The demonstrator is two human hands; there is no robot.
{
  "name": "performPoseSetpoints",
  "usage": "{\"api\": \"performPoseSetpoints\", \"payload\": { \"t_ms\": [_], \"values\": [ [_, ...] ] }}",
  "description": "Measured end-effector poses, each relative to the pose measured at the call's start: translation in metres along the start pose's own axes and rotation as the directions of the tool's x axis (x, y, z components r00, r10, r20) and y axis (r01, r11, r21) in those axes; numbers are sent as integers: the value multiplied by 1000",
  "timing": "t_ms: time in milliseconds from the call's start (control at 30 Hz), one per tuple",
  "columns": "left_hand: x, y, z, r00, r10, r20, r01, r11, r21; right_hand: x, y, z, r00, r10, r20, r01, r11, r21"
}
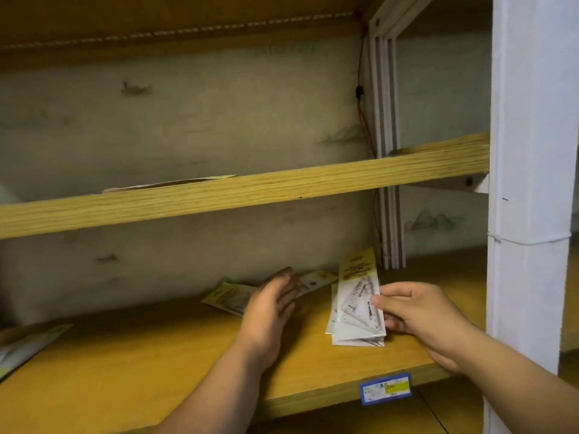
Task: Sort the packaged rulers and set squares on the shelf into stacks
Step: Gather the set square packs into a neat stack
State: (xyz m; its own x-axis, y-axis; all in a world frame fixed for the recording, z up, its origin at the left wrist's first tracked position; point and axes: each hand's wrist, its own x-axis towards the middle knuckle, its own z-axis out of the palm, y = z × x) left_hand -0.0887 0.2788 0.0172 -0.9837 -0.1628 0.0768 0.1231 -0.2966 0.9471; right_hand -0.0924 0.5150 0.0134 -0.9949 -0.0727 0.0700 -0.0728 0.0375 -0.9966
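Right hand (421, 317): pinches stack of set-square packets (357, 311); held upright on shelf (156, 355)
Left hand (269, 305): fingers straight; over packets at back (230, 297)

Left hand (275, 305) extended over the lower shelf (156, 364), fingers straight. Right hand (419, 314), nearer that shelf's front edge, pinched a stack of set-square packets (354, 321).

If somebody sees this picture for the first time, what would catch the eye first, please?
First, the right hand pinching a bundle of set square packets at the right of the lower shelf. Next, the left hand, fingers straight, stretched toward loose packets by the back wall. A blue price label marks the shelf's front edge.
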Motion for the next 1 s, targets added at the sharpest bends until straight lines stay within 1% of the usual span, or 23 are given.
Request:
{"api": "performPoseSetpoints", "payload": {
  "t_ms": [167, 333, 467, 567, 667, 767, 833, 900, 933, 1000],
  "values": [
    [0, 3, 1, 999, -21, -48, 18, 997, -72, 0, 2, 3, 998, -42, -50, 39, 998, -52],
    [1, 2, -1, 998, -33, -57, 29, 997, -77, 2, 5, 4, 990, -91, -105, 79, 991, -108],
    [2, 2, -1, 999, -20, -51, 17, 997, -75, 2, 5, 4, 992, -94, -80, 86, 992, -94],
    [2, 0, -1, 999, 23, -46, -24, 1000, -18, 1, 2, 4, 994, -97, -50, 94, 993, -66],
    [-2, 3, -8, 999, 39, 3, -39, 999, 31, 1, 3, 2, 995, -93, -25, 92, 995, -45],
    [-13, 20, -33, 996, 35, 80, -43, 994, 97, 3, 4, 1, 997, -65, -39, 64, 998, -22],
    [-21, 39, -63, 993, 51, 107, -69, 982, 176, 5, 3, 1, 998, -19, -64, 22, 999, 49],
    [-25, 59, -99, 994, 77, 78, -94, 966, 243, 7, -1, 0, 995, 35, -97, -17, 983, 184],
    [-25, 68, -118, 994, 90, 54, -101, 959, 263, 7, -3, 1, 992, 48, -119, -21, 977, 213],
    [-27, 83, -155, 994, 109, 25, -112, 942, 317, 9, -5, 11, 978, 43, -205, -2, 981, 195]
  ]
}}
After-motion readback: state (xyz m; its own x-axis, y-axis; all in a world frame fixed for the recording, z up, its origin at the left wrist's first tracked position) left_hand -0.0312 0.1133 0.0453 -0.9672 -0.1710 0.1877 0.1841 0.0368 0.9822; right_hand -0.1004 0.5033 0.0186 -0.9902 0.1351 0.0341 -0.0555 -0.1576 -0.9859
